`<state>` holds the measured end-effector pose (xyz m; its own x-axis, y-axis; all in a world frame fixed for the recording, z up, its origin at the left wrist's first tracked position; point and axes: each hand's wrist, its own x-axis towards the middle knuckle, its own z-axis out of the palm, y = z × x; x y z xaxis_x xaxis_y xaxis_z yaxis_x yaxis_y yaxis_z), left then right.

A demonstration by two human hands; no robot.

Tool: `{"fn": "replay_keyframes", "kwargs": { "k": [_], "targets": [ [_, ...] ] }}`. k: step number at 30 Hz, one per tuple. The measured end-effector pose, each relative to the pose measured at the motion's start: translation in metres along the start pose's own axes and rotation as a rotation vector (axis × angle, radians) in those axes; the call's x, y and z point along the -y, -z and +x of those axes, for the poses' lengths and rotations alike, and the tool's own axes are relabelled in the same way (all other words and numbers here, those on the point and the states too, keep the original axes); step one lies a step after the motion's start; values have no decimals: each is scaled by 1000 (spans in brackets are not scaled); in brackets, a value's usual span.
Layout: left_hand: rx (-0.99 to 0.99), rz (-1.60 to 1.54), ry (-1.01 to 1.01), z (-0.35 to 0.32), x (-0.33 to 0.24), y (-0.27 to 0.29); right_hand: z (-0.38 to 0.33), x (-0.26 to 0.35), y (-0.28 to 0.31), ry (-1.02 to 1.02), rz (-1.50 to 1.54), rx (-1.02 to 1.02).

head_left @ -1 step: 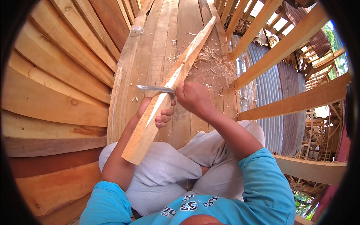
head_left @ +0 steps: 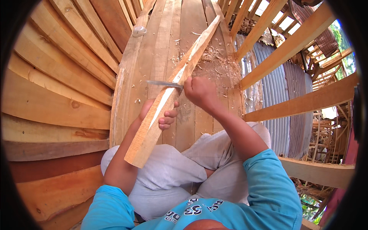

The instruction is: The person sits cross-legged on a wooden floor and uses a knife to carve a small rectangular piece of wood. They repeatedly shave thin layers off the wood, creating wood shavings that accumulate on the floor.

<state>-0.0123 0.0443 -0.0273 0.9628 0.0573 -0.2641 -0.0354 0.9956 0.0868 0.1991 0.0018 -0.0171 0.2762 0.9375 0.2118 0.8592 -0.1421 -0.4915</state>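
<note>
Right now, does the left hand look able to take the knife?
Probably not: the left hand is wrapped around the wood from below, and the right hand already grips the knife, though its blade is close by.

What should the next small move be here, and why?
Probably a short stroke of the metal blade away from the left hand: the right hand grips its end, it crosses the wood at the pale strip, and the left fingers wrap the wood on the near side.
</note>
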Motion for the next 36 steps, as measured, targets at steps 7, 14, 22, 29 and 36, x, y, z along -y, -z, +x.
{"fn": "replay_keyframes", "kwargs": {
  "k": [7,14,22,29,36],
  "targets": [
    [-2,51,2,0,1,8,-8,21,19,35,-4,7],
    [-94,126,-12,7,-6,9,-2,20,9,-55,-11,105],
    [-126,183,-13,13,-5,7,6,7,5,-132,-34,29],
    [-202,290,-43,11,-3,11,27,-35,-11,-123,-96,3],
    [-145,252,-33,28,-11,11,33,-51,-21,-232,-7,-94]
  ]
}}
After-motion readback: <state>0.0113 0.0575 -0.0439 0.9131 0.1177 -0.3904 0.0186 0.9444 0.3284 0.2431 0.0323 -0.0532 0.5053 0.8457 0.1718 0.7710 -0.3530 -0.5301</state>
